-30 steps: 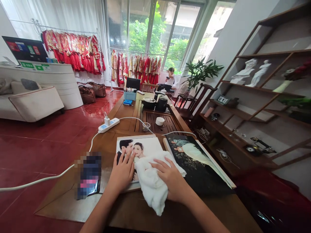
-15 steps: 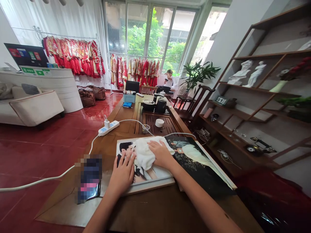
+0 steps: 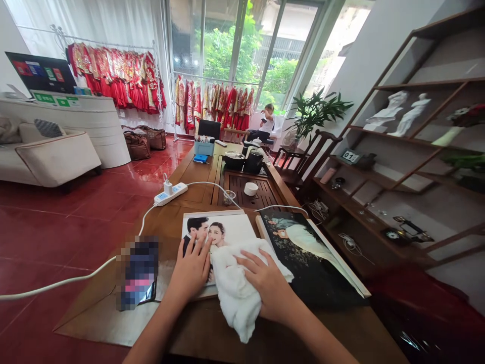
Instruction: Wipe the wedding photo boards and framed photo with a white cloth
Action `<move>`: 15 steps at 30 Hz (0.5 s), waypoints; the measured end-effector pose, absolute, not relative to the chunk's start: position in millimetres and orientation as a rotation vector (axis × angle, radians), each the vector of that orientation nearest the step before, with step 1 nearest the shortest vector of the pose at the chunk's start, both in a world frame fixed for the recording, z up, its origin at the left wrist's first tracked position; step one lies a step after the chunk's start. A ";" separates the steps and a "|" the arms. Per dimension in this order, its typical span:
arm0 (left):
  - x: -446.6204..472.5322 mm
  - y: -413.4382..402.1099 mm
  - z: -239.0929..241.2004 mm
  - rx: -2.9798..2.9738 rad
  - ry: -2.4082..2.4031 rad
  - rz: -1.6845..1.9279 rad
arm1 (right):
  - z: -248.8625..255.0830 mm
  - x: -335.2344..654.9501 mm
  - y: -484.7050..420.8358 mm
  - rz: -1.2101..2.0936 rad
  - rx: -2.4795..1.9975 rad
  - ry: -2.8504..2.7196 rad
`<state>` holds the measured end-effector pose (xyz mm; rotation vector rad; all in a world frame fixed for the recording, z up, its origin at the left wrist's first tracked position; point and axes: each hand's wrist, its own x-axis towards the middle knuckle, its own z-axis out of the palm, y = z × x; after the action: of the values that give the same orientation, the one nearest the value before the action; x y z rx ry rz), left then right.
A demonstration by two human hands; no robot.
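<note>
- The white fluffy cloth (image 3: 233, 283) lies across the right part of the pale rectangular photo panel (image 3: 238, 227), its long axis running over the panel's near edge.
- The right hand (image 3: 267, 283), nearer the cloth, has slightly parted fingers atop it; whether they grip, I cannot tell.
- The left hand (image 3: 190, 268) has fingers spread on the panel's left.

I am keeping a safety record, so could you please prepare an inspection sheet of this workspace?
Surface: brown wooden table.
Items in use: white cloth partly covers the couple photo; dark photo panel alongside.
Clutter: phone, partly pixelated; white cup; blue pen holder.
Hands: left hand flat on couple photo; right hand on white cloth.
Cables: white cable off the table's left side; power strip on top.
Surroundings: hanging red garments, wall shelves, leafy plant, seated person.
</note>
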<state>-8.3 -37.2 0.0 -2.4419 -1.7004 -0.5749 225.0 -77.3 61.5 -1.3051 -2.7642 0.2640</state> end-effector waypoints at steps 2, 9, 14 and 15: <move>-8.2 -37.5 0.4 -2.442 -1.702 -0.575 | 61.2 225.8 -67.3 0.249 -1.313 -2.745; -8.2 -38.0 2.5 -2.451 -1.691 -0.569 | 60.8 223.4 -9.9 0.125 -1.436 -2.636; -9.0 -37.8 3.2 -2.455 -1.696 -0.571 | 63.9 220.3 22.8 0.027 -1.549 -2.558; -9.1 -37.9 3.3 -2.453 -1.695 -0.573 | 64.0 219.6 25.6 0.021 -1.565 -2.554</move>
<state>-9.1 -37.9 3.3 -2.4530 -1.6954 -0.5725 219.6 25.6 64.0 -1.5651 -2.5544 0.0207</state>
